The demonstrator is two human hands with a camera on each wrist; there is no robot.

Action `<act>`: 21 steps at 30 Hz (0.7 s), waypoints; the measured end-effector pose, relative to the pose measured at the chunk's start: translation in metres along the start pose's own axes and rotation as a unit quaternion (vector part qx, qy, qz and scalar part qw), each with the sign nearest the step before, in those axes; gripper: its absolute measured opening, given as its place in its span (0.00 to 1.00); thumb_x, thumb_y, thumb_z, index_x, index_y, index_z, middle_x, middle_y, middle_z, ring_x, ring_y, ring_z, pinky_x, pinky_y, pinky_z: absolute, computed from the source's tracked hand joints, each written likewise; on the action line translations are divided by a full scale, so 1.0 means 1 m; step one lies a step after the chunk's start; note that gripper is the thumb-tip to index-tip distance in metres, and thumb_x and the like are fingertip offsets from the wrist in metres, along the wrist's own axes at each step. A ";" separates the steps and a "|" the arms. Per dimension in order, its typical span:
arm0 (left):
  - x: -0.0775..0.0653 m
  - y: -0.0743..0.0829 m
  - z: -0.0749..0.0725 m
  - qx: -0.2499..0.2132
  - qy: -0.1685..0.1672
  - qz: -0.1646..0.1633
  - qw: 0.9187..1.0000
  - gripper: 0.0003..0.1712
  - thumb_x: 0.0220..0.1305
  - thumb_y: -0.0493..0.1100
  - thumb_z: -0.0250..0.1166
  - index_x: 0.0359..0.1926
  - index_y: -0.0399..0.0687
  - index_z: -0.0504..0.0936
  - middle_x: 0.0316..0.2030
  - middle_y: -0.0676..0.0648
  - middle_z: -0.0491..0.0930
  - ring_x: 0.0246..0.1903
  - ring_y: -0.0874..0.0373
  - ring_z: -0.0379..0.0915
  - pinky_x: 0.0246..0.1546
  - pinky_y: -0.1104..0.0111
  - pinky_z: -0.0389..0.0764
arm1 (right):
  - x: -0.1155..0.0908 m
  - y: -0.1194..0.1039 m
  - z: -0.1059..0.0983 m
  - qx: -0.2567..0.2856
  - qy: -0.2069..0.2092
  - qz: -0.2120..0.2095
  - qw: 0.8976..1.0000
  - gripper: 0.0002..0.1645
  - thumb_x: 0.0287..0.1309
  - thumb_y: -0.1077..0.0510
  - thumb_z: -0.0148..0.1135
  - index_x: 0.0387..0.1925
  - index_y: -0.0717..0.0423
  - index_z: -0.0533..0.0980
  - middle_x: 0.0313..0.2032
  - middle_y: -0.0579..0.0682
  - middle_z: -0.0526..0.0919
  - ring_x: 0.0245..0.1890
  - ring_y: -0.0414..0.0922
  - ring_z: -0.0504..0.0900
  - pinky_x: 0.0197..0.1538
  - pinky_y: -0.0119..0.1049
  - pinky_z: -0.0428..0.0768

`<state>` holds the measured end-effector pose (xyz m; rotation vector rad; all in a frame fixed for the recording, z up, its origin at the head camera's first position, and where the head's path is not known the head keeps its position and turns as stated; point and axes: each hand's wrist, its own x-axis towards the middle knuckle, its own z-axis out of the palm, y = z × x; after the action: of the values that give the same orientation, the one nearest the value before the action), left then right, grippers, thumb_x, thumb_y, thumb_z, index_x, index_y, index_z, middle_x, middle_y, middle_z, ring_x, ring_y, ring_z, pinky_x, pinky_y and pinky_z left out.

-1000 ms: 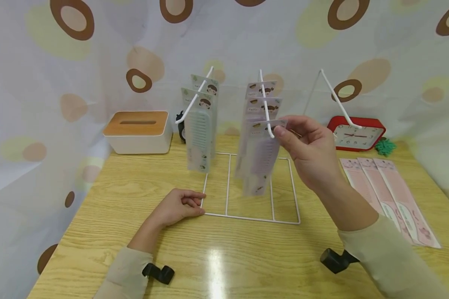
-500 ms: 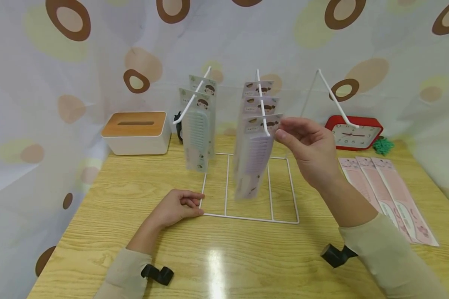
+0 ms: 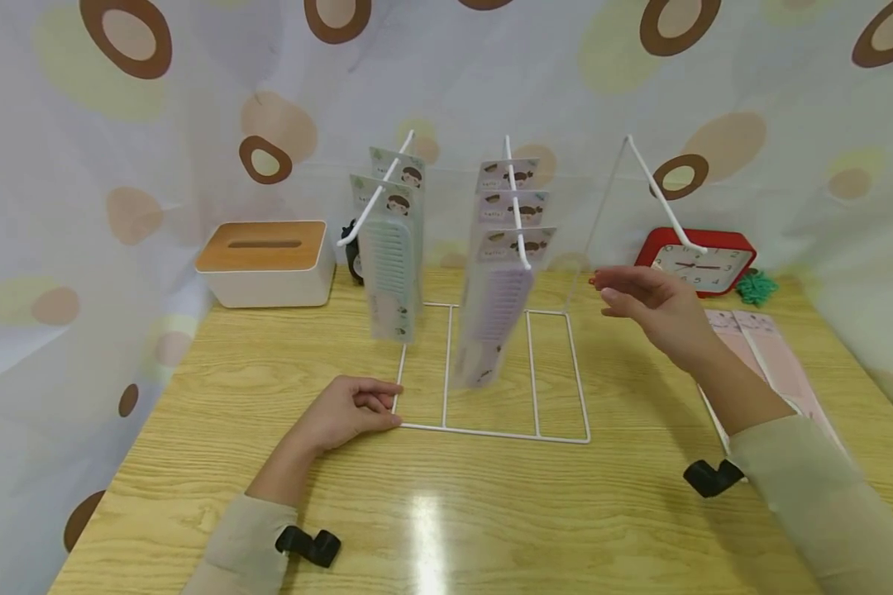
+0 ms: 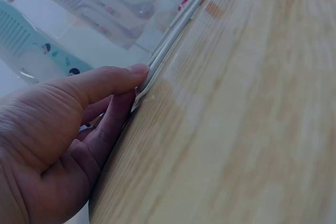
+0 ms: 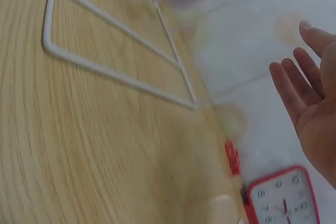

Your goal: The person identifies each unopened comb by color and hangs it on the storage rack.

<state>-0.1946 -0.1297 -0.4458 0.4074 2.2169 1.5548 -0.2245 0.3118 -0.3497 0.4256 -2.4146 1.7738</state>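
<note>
A white wire rack (image 3: 491, 433) stands on the table, with three hooks reaching forward at its top. My left hand (image 3: 346, 413) pinches the front left corner of its base; the left wrist view shows thumb (image 4: 139, 70) and finger meeting at the wire. Several packaged purple combs (image 3: 508, 302) hang one behind another on the middle hook. Green packaged combs (image 3: 389, 256) hang from the left hook. Nothing hangs on the right hook (image 3: 655, 186). My right hand (image 3: 666, 318) is in the air right of the purple combs, fingers loosely extended, holding nothing.
Pink packaged combs (image 3: 785, 364) lie on the table at right, partly hidden by the right arm. Behind stand a red clock (image 3: 699, 263) and a teal object (image 3: 756, 287). A tissue box (image 3: 268, 283) with a wooden lid and a dark object (image 3: 354, 260) stand at back left.
My right hand has let go of the front purple comb's package and moved right and down. That comb now hangs on the middle hook. The left hand keeps its place on the rack.
</note>
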 end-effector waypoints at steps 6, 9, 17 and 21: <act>0.000 -0.001 -0.001 -0.002 -0.003 -0.001 1.000 0.27 0.57 0.38 0.75 0.58 0.36 0.81 0.39 0.43 0.83 0.35 0.58 0.78 0.36 0.73 0.79 | -0.006 0.052 -0.052 -0.175 0.015 0.079 0.981 0.25 0.70 0.53 0.60 0.65 0.55 0.73 0.49 0.24 0.77 0.46 0.22 0.79 0.40 0.27 0.83; 0.000 0.000 -0.001 -0.002 -0.004 0.000 1.000 0.27 0.57 0.38 0.75 0.58 0.36 0.81 0.39 0.43 0.83 0.35 0.59 0.78 0.37 0.73 0.79 | -0.010 0.075 -0.077 -0.219 0.014 0.091 0.971 0.26 0.71 0.53 0.58 0.67 0.56 0.71 0.49 0.27 0.76 0.43 0.18 0.76 0.38 0.26 0.82; -0.002 0.003 0.000 -0.004 -0.007 0.003 1.000 0.27 0.57 0.38 0.74 0.58 0.35 0.81 0.38 0.43 0.83 0.35 0.58 0.78 0.37 0.73 0.80 | -0.024 0.108 -0.115 -0.304 0.007 0.154 0.940 0.27 0.71 0.55 0.57 0.68 0.60 0.69 0.61 0.62 0.74 0.57 0.46 0.75 0.52 0.49 0.80; -0.002 0.002 -0.001 0.000 -0.004 0.004 1.000 0.27 0.57 0.38 0.75 0.58 0.36 0.81 0.37 0.44 0.83 0.35 0.58 0.78 0.37 0.72 0.80 | -0.021 0.112 -0.123 -0.335 -0.037 0.184 0.923 0.36 0.69 0.47 0.60 0.71 0.59 0.65 0.63 0.72 0.68 0.62 0.68 0.67 0.59 0.69 0.67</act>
<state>-0.1929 -0.1308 -0.4430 0.4233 2.2112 1.5550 -0.2464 0.4625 -0.4197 -0.0475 -3.0867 0.8978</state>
